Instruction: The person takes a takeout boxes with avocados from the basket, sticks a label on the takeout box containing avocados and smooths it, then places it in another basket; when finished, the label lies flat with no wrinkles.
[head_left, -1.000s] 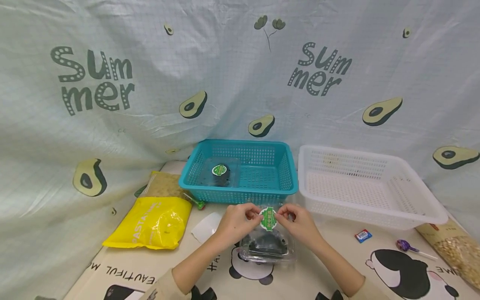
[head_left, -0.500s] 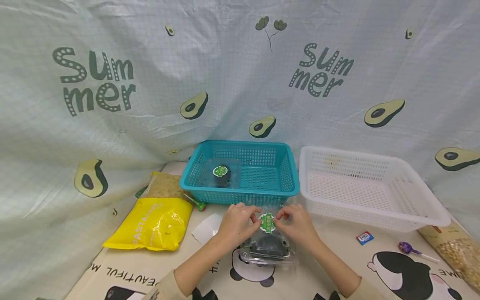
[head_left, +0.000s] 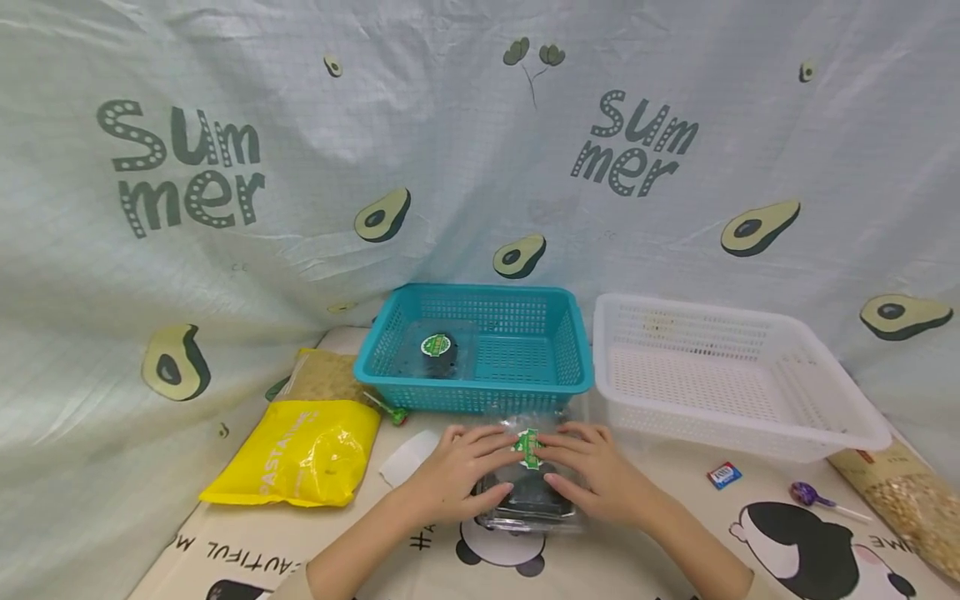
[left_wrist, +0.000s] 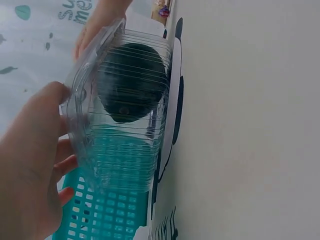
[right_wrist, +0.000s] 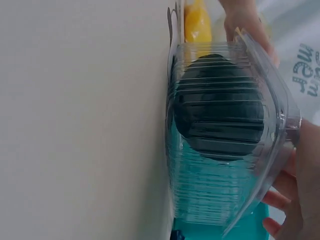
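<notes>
A clear plastic clamshell box (head_left: pixel 525 523) with ridged sides sits in front of me on the table. Inside it is a dark oval fruit (right_wrist: pixel 220 107), also visible through the wall in the left wrist view. A round green-and-white sticker (head_left: pixel 529 450) lies on the lid, partly covered by fingertips. My left hand (head_left: pixel 463 471) rests on the lid from the left, fingers extended across to the sticker. From the right, my right hand (head_left: pixel 600 471) does likewise, its straight fingers touching the sticker's other side. Both thumbs lie along the near part of the lid.
Behind the box stands a teal basket (head_left: pixel 480 385) holding another stickered clamshell (head_left: pixel 459 354). A white basket (head_left: pixel 742 425) is to its right. Left are a yellow bag (head_left: pixel 300 454), a green lollipop (head_left: pixel 397 415) and white paper (head_left: pixel 408 458). Right are a small candy (head_left: pixel 723 476) and a purple lollipop (head_left: pixel 804 493).
Both hands held the sticker by its edges between finger and thumb above the lid. It has come down onto the lid, and the fingers have straightened and spread flat over it.
</notes>
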